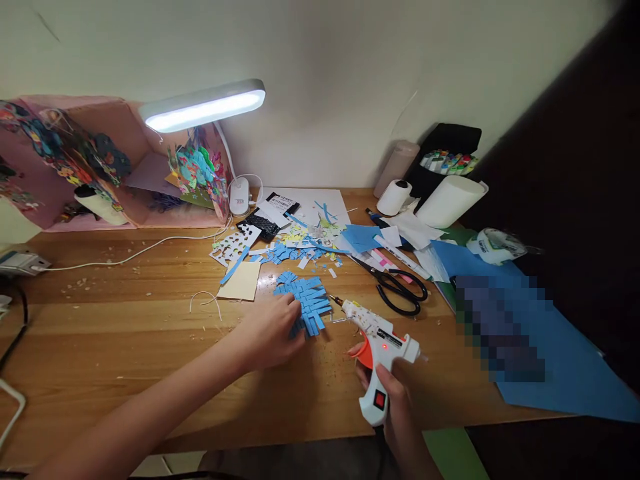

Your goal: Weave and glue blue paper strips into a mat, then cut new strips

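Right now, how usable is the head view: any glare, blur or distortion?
Head view: lit desk lamp blows out its bar; edges bend with wide-angle distortion; right corner dark; a pixelated block covers part of the blue paper; both hands, glue gun sharp.

Flat woven blue paper mat (pixel 303 304) on desk, white glue gun (pixel 379 351) nozzle beside it.
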A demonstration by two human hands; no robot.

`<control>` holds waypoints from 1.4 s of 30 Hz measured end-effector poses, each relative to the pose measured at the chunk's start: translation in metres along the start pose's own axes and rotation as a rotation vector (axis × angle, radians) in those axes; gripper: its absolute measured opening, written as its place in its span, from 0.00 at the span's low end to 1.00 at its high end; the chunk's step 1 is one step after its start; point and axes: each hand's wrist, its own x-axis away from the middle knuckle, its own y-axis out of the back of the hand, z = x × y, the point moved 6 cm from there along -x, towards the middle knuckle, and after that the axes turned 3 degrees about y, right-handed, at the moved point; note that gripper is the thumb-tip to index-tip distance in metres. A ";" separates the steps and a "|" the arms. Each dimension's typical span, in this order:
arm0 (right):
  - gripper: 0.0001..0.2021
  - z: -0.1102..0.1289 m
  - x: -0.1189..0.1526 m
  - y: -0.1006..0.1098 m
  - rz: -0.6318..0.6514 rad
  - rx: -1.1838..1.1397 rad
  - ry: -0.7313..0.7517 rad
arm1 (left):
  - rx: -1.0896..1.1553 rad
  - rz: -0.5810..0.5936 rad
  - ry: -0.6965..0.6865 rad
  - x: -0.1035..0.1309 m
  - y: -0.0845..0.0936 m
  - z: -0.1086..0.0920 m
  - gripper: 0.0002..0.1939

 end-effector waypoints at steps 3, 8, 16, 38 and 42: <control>0.14 0.002 0.001 0.000 -0.004 0.005 0.002 | -0.010 0.064 -0.005 -0.006 -0.002 0.004 0.06; 0.14 0.001 0.001 0.000 -0.028 -0.024 -0.006 | -0.030 0.062 -0.018 -0.009 -0.004 0.007 0.15; 0.13 0.000 0.001 0.001 -0.016 -0.023 0.003 | -0.032 0.011 -0.005 -0.005 -0.005 0.002 0.10; 0.17 0.001 -0.001 -0.001 0.046 0.030 -0.004 | 0.083 0.021 -0.045 -0.009 -0.008 0.013 0.08; 0.17 -0.002 -0.003 -0.001 0.049 0.024 -0.019 | 0.074 -0.048 -0.008 -0.003 -0.012 0.012 0.05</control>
